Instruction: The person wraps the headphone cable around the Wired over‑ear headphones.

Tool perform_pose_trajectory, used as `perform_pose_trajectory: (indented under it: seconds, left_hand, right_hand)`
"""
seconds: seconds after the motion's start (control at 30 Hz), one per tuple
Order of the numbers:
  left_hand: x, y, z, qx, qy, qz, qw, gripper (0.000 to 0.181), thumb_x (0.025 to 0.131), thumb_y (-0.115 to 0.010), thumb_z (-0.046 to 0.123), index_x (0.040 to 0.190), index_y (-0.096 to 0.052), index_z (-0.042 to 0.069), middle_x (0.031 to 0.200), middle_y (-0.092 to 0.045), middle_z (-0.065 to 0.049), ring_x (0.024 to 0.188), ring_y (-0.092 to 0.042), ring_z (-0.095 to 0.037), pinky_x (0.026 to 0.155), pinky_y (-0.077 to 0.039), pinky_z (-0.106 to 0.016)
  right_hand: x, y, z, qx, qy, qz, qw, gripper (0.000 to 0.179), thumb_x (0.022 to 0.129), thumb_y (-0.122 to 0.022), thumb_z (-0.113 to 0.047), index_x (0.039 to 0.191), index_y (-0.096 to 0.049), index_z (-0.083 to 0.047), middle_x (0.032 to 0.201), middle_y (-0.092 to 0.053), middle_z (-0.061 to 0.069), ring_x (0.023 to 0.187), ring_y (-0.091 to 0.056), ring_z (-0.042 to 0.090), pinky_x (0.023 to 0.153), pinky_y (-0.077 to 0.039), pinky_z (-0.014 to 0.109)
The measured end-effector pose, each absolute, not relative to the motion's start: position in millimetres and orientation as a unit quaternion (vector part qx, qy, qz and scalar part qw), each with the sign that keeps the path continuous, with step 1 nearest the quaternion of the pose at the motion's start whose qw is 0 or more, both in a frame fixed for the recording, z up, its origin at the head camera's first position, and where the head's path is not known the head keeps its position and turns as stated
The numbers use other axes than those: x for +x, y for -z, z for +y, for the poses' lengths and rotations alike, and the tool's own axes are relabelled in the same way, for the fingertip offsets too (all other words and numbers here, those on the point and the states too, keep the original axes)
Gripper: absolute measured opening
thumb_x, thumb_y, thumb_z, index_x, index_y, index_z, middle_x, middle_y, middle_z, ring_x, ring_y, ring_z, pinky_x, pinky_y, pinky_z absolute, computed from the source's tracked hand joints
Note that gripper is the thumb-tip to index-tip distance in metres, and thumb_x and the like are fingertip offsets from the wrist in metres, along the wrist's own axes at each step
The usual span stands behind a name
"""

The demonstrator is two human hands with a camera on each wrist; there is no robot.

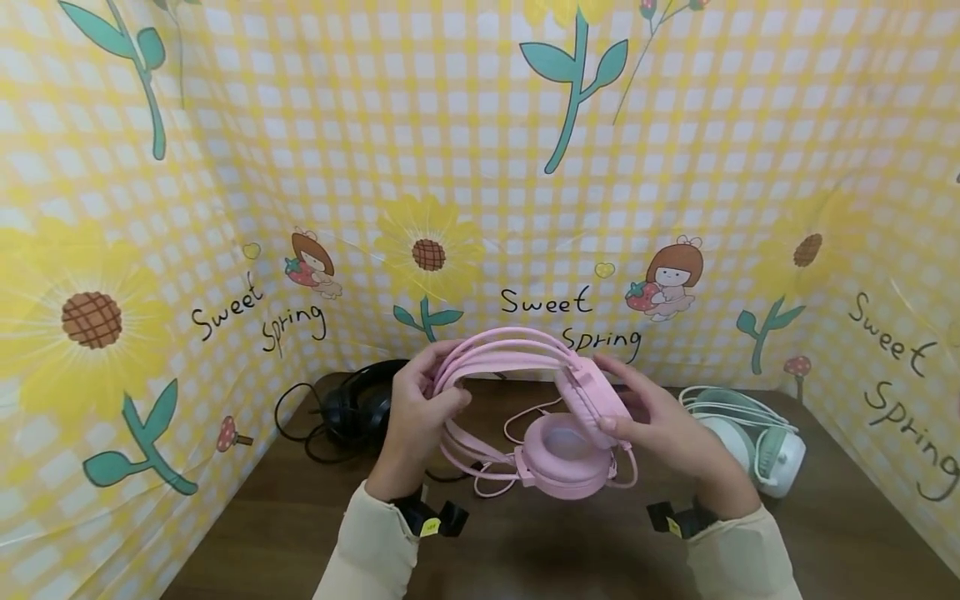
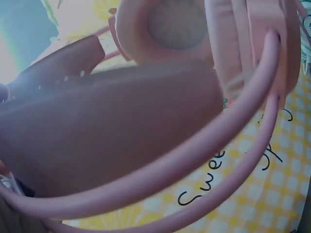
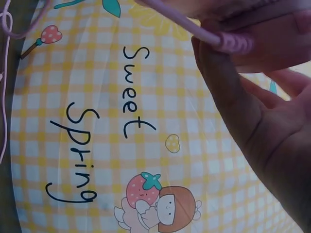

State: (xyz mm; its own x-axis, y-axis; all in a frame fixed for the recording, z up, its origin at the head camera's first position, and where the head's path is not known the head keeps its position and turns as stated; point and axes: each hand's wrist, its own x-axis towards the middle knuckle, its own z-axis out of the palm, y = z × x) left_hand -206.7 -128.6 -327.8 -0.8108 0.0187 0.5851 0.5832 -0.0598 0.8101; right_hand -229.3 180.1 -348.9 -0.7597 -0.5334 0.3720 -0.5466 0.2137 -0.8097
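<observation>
Pink over-ear headphones (image 1: 566,475) are held up between both hands, tilted, above the brown table. My left hand (image 1: 420,408) grips the headband at its left bend, thumb inside the curve. On the other side my right hand (image 1: 660,421) pinches one ear cup, with the thumb on its near edge and fingers behind it. The second ear cup hangs lower, cushion facing up. In the left wrist view the padded band (image 2: 112,126) and two pink tubes fill the foreground. The right wrist view shows the right thumb (image 3: 223,77) against the ear cup, beside the cable end.
Black headphones (image 1: 360,412) with a cable lie at the back left of the table (image 1: 300,533). White and green headphones (image 1: 780,458) rest at the right. A yellow checked cloth (image 1: 480,183) with flowers and lettering stands around the table. A pink cable trails behind the held headphones.
</observation>
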Motion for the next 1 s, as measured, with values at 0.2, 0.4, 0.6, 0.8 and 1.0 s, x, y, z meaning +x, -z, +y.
perform_pose_trajectory:
  seconds: [0.2,0.4,0.6,0.8,1.0]
  left_hand:
    - [-205.8,326.4,-125.0,-0.217,0.731,-0.61,0.216,0.049,0.073,-0.053,-0.01,0.121,-0.061,0.0,0.085,-0.057,-0.013,0.058,-0.048,-0.014,0.051,-0.042,-0.024]
    - [-208.5,326.6,-124.3,-0.204,0.774,-0.568,0.193,0.044,0.078,-0.052,-0.011,0.121,-0.06,-0.003,0.079,-0.055,-0.011,0.054,-0.042,-0.014,0.049,-0.038,-0.024]
    - [-209.9,327.2,-127.5,-0.198,0.81,-0.518,0.19,0.04,0.082,-0.048,-0.012,0.121,-0.057,-0.008,0.076,-0.053,-0.007,0.051,-0.04,-0.013,0.046,-0.034,-0.023]
    - [-211.6,324.4,-141.8,-0.174,0.85,-0.444,0.225,0.036,0.084,-0.045,-0.007,0.118,-0.057,-0.004,0.082,-0.048,-0.009,0.051,-0.038,-0.012,0.045,-0.034,-0.022]
    - [-214.6,318.5,-153.7,-0.169,0.887,-0.37,0.22,0.029,0.088,-0.037,-0.004,0.112,-0.054,0.001,0.078,-0.042,-0.006,0.053,-0.033,-0.012,0.045,-0.032,-0.022]
  right_hand:
    - [-234.1,350.7,179.4,0.334,-0.498,-0.799,0.036,0.067,0.097,-0.057,-0.04,0.153,-0.028,-0.018,0.145,-0.043,0.014,0.119,-0.053,0.034,0.089,-0.048,0.031]
    - [-233.4,350.4,178.4,0.329,-0.486,-0.809,0.036,0.062,0.098,-0.054,-0.041,0.152,-0.033,-0.02,0.144,-0.042,0.011,0.119,-0.049,0.029,0.093,-0.045,0.034]
    - [-232.3,351.2,176.9,0.346,-0.486,-0.801,0.052,0.055,0.103,-0.042,-0.04,0.153,-0.033,-0.018,0.141,-0.043,0.013,0.114,-0.049,0.028,0.09,-0.045,0.031]
    - [-230.3,351.6,180.0,0.345,-0.515,-0.783,0.053,0.046,0.107,-0.032,-0.025,0.147,-0.038,-0.001,0.089,-0.057,0.018,0.067,-0.053,0.017,0.053,-0.046,0.031]
    - [-231.3,348.1,177.9,0.376,-0.535,-0.753,0.073,0.031,0.107,-0.03,-0.008,0.112,-0.059,0.002,0.06,-0.046,0.011,0.049,-0.042,0.021,0.043,-0.036,0.032]
